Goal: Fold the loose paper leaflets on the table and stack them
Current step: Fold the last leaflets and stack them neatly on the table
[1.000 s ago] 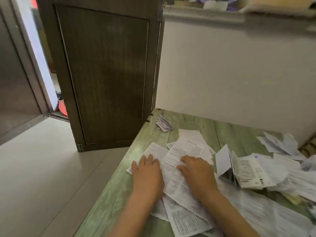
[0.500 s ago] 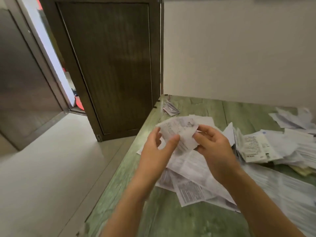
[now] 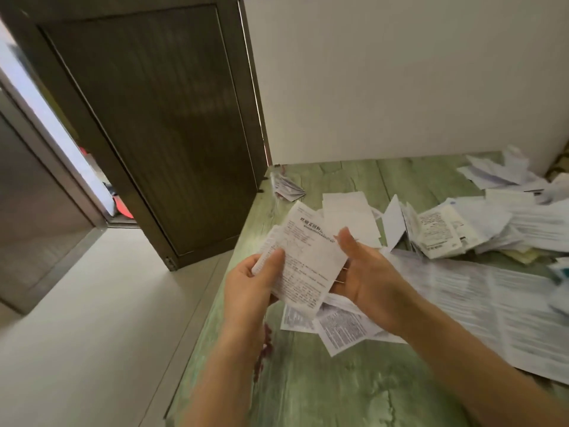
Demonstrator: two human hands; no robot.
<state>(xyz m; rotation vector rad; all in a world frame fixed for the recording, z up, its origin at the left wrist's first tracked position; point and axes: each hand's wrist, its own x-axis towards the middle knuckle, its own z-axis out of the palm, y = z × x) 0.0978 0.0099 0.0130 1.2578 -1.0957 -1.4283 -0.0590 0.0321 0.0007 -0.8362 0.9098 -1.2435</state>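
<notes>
While my left grip [image 3: 249,291] pinches the leaflet [image 3: 308,263] by its left edge, thumb on top, my right grip [image 3: 369,282] lies spread under its right side. It hangs above the green desk [image 3: 338,389], over loose papers [image 3: 338,331]; a small folded stack [image 3: 288,188] sits at the far corner

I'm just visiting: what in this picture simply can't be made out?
Head view only.
Fine print on the held leaflet: too small and blurred.
Fingers of the right hand: behind that leaflet, so the grip is unclear.
The large sheet at right: motion-blurred, cut by the frame edge.
The folded stack at the far corner of the table: too small to count.
</notes>
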